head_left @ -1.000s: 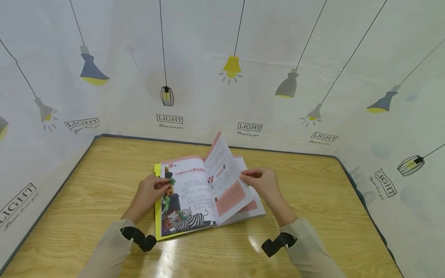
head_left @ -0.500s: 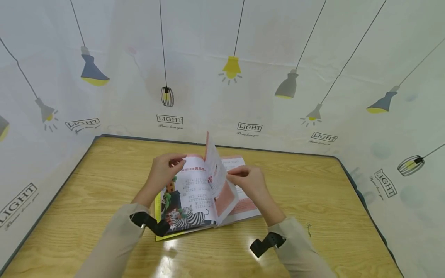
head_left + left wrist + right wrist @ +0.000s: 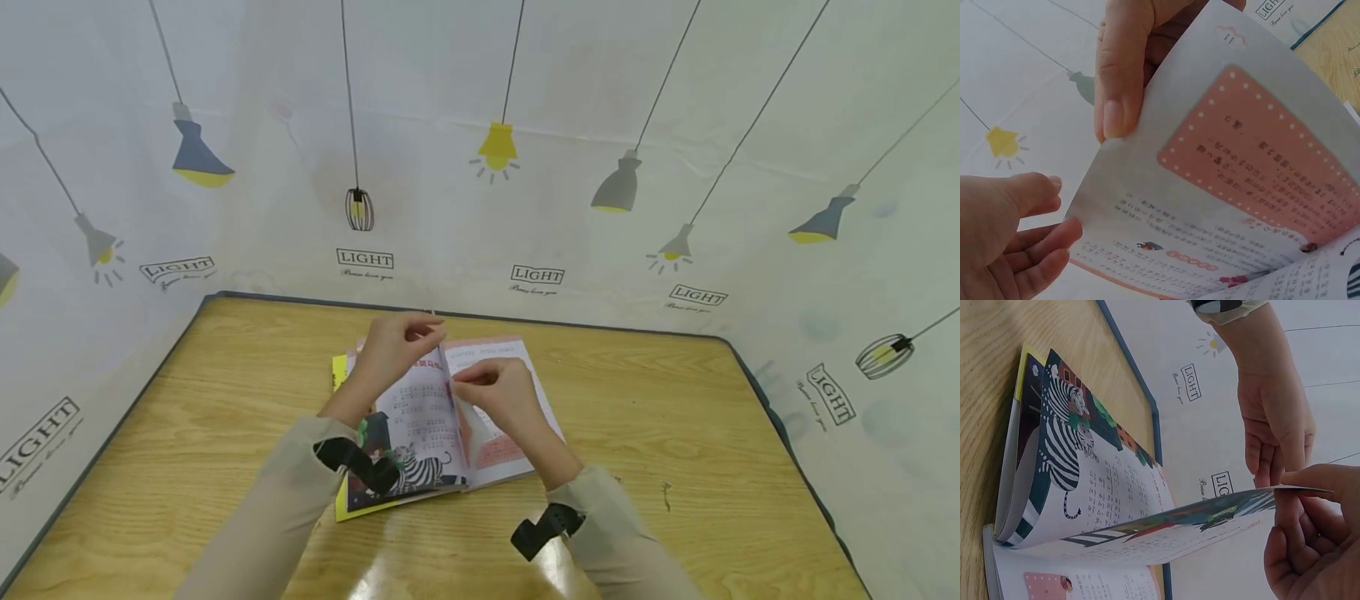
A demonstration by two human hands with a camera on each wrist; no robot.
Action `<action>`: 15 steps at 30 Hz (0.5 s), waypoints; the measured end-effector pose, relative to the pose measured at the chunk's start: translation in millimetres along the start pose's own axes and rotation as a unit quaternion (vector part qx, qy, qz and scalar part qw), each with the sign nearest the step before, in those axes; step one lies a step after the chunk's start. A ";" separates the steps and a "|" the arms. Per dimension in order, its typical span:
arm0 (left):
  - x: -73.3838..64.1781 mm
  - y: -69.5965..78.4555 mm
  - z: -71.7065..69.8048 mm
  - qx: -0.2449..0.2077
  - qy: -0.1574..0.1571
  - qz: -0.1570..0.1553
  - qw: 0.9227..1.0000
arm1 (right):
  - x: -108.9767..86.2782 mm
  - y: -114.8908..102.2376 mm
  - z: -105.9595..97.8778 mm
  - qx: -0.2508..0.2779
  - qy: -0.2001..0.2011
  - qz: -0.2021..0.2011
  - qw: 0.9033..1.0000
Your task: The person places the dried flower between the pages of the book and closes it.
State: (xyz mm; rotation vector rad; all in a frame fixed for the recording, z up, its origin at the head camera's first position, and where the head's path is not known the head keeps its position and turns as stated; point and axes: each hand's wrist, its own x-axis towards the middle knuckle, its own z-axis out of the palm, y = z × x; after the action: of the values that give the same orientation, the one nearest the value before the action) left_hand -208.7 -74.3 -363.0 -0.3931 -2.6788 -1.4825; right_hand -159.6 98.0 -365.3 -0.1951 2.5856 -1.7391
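An open picture book (image 3: 423,417) with zebras on its left page lies on the table, its yellow back cover (image 3: 340,367) showing at the left side. One leaf (image 3: 1147,169), with a pink dotted box, stands raised from the spine. My right hand (image 3: 502,396) pinches that leaf's outer edge between thumb and fingers, clearest in the right wrist view. My left hand (image 3: 397,346) is over the book's top part, beside the raised leaf. In the left wrist view its fingertips are right at the leaf's edge, with thumb and forefinger apart.
The book rests on a wood-grain table (image 3: 675,450) with a dark rim. A pale cloth (image 3: 435,100) printed with hanging lamps and LIGHT labels rises behind and at both sides. Each wrist carries a black camera mount (image 3: 547,529).
My right hand has carried the leaf leftward, from leaning right to nearly upright. My left hand has left the left page's outer edge and moved up and right towards the leaf.
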 end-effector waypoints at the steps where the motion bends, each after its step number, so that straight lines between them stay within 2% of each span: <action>1: 0.0 0.5 -0.7 0.002 -0.001 0.000 1.000 | 0.1 -0.9 2.2 0.001 -0.003 -0.002 1.000; 12: -4.2 -2.1 -11.9 0.023 0.003 -0.044 0.999 | 2.0 -6.6 25.6 0.007 -0.033 0.006 0.999; 15: -6.1 -3.1 -15.3 0.028 0.006 -0.045 0.999 | 2.2 -5.8 30.4 0.013 -0.045 0.011 0.999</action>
State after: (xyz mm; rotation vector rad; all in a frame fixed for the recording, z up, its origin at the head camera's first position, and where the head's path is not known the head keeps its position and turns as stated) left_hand -204.7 -89.9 -358.4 -0.2615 -2.7561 -1.4222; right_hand -158.6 67.5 -371.4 -0.2388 2.4919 -1.7134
